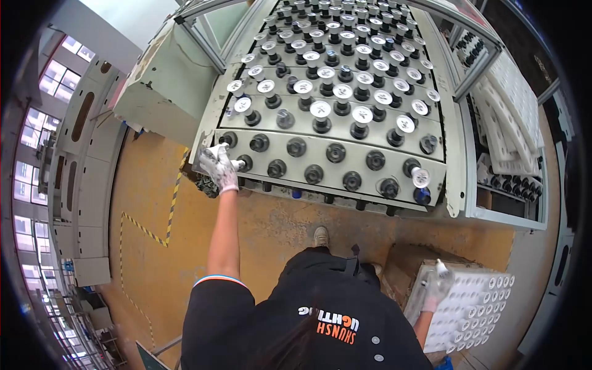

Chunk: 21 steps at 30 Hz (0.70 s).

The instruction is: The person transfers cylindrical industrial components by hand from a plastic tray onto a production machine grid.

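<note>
We'd tag this a factory workshop: a long machine table (453, 135) with rows of black holders (314, 174) and white-topped pieces (320, 110), a worn yellow floor (277, 222) marked with black-and-yellow striped tape (174, 200), a perforated white tray (447, 305) of round parts, a metal-framed rack (509, 217), big paned windows (55, 77). Shirt (277, 296) carries printed lettering, so workwear, we'd say.
</note>
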Motion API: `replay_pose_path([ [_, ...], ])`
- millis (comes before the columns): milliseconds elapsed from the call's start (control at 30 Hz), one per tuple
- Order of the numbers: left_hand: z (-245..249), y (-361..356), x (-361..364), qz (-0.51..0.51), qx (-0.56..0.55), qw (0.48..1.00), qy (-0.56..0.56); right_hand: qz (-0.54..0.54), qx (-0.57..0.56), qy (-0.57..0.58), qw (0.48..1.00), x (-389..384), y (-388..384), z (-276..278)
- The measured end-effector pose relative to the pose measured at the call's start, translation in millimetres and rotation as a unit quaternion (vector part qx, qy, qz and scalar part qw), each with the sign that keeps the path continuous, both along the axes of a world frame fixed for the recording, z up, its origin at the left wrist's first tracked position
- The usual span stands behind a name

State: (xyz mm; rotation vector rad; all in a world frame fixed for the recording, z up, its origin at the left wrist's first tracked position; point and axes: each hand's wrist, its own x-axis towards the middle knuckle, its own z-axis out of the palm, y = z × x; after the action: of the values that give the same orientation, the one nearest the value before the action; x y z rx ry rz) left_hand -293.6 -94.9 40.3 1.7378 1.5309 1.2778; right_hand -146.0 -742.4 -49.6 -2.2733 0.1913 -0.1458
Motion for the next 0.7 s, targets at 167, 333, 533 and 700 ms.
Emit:
replay_pose_path([
  [167,-44.8,81.7,-7.3,-0.042,-0.042,0.987,0.152,0.093,0.155,0.168,0.969,1.6,146.0,80.9],
  [333,-76.4,132.2,-5.6,-0.117,0.09,0.798,0.584,0.199,0.088,0.106,0.97,16.2,179.2,78.8],
  [533,-58.1,105.9,1.1,-0.127,0.016,0.951,0.28,0.265,-0.07,-0.024,0.962,64.1,271.4,105.6],
  [700,-37.5,110.8,-11.0,-0.174,-0.032,0.915,0.363,0.385,-0.187,-0.077,0.901,107.2,330.5,102.4],
])
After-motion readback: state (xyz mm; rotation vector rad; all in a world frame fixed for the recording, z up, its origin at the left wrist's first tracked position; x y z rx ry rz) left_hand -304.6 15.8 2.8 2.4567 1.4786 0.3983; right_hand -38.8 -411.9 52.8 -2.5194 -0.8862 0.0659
